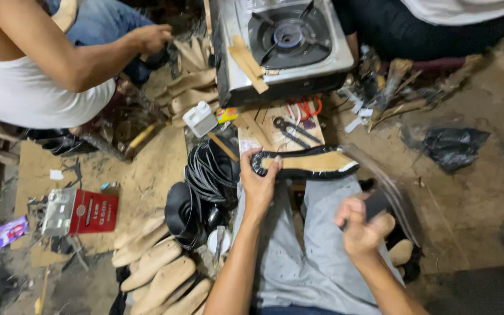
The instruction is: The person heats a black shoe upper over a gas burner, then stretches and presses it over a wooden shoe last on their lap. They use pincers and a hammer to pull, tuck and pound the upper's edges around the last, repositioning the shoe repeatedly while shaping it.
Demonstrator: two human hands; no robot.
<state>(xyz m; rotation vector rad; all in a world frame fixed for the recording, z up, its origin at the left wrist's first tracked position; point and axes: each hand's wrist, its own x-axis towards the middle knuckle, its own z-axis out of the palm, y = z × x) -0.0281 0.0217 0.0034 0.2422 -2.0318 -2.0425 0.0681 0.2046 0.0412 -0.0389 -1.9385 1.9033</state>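
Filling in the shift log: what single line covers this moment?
left hand: holds shoe sole | right hand: grips dark strip | gas stove ahead

A shoe sole (pixel 307 163) lies across the person's lap, behind both hands. A gas stove (pixel 284 44) stands beyond it. Wooden lasts (pixel 164 274) lie on the floor (pixel 473 210) to the left.

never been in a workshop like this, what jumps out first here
At centre, the left hand holds a shoe sole with a black rim and tan middle, while the right hand grips a dark tool over the lap. Above sits a gas stove, and pale wooden shoe forms pile up at lower left.
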